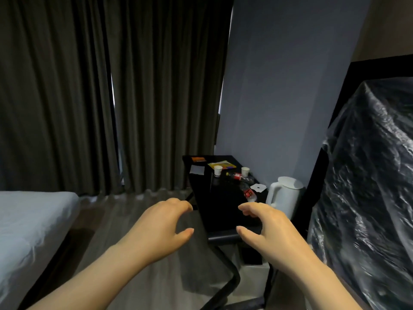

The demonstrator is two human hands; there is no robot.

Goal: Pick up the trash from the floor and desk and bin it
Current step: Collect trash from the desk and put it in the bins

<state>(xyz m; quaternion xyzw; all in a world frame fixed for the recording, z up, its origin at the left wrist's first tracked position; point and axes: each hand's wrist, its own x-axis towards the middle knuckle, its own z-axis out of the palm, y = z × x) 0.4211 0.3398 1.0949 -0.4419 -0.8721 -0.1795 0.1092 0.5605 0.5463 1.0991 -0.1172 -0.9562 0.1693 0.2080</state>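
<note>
Dark desk (214,202) bears cups (218,170), bottles (240,177), wrappers (222,164).

The far-left curtains (89,97) are matt grey cloth. The desk (223,209) is smooth and black. On it, a cup (218,170) is white paper and a bottle (240,177) clear plastic. The kettle (283,198) is smooth white plastic. The sheeting (368,186) at right is crinkled, glossy plastic.

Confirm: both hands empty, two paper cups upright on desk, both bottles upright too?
Wrong on bottles: head view shows far bottle and near bottle lying on their sides on the desk. Left cup, right cup upright; left hand, right hand empty.
</note>
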